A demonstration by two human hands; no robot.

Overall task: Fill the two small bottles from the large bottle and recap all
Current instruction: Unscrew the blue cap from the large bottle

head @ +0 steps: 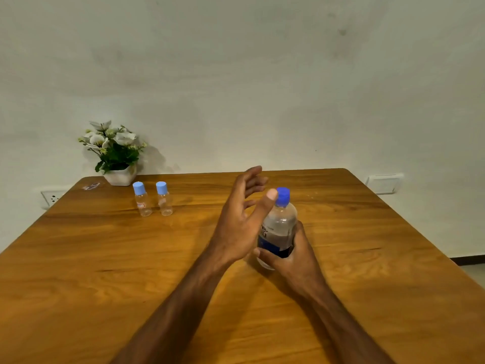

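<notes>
A large clear bottle (278,227) with a dark blue label and a blue cap (283,196) stands on the wooden table (105,258). My right hand (291,256) is wrapped around its lower body. Just left of the bottle's neck my left hand (241,219) is spread open, its thumb tip beside the cap; I cannot tell whether it touches. Two small clear bottles, one with a label (141,199) and one plain (164,198), stand side by side at the far left, both with light blue caps on.
A white pot of artificial flowers (115,153) sits at the far left table edge against the wall. A small shiny wrapper (91,186) lies near it. Wall sockets show at left (51,198) and right (384,183).
</notes>
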